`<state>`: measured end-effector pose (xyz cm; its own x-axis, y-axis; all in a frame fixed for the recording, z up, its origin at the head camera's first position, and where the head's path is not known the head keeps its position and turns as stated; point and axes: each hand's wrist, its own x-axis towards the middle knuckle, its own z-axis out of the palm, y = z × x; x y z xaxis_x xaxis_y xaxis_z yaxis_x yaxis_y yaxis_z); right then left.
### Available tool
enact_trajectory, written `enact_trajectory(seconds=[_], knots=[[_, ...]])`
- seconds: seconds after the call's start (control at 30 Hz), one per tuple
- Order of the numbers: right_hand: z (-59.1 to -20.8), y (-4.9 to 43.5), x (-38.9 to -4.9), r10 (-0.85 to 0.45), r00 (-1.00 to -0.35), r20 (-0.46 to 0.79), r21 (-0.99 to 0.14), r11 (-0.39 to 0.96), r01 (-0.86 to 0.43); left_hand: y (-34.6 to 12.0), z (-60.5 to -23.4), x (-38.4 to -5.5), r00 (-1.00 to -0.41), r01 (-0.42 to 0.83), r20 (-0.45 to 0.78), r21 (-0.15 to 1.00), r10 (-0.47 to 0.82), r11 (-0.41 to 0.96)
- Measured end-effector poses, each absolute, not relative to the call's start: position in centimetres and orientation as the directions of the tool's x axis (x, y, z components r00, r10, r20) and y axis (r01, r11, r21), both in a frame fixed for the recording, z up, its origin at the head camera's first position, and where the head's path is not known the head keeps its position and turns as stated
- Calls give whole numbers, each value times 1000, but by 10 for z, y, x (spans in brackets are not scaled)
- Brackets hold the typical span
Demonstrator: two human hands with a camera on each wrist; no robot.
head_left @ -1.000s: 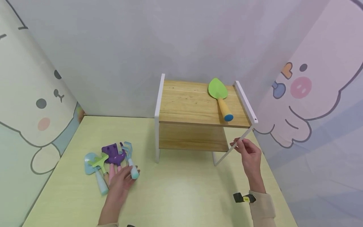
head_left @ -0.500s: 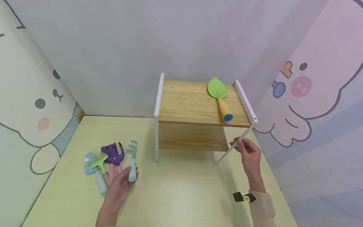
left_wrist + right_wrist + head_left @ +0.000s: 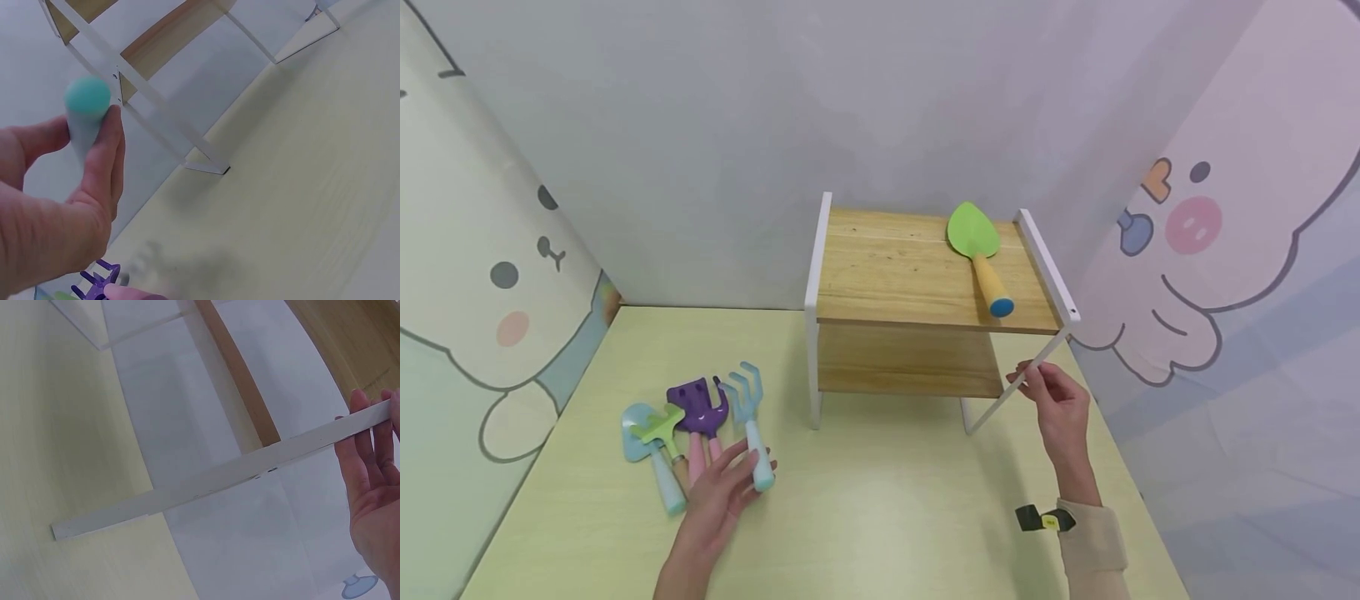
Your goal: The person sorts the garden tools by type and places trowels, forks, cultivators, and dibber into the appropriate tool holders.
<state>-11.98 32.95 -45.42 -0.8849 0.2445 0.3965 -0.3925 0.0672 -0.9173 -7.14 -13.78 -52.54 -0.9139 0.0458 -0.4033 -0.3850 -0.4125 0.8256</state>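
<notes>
Rake [image 3: 756, 437]: the left hand [image 3: 718, 492] pinches it above the table [image 3: 880, 517]; the right hand [image 3: 1062, 410] grips the rack [image 3: 910, 360]. One trowel [image 3: 981, 262] lies on the top shelf [image 3: 887, 271], apparently done; the rake and the other tools [image 3: 697, 411] grouped on the table apparently remain.

The yellow tag [image 3: 1050, 522] on the black strap [image 3: 1028, 518] seems unreadably small.

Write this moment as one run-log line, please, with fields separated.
left hand: holds light-blue rake | right hand: grips white frame | upper shelf: green trowel
</notes>
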Motion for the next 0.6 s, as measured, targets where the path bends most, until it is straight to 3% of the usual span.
enact_trajectory(seconds=[0.3,0.6], knots=[[-454,328,-121,209,-880,427,-900,11,-435,-135,-525,-60,-917,-385,-398,853,38,-351],[-455,330,-121,215,-884,414,-909,49,-414,-135,-530,-48,-923,-375,-383,885,27,-276]])
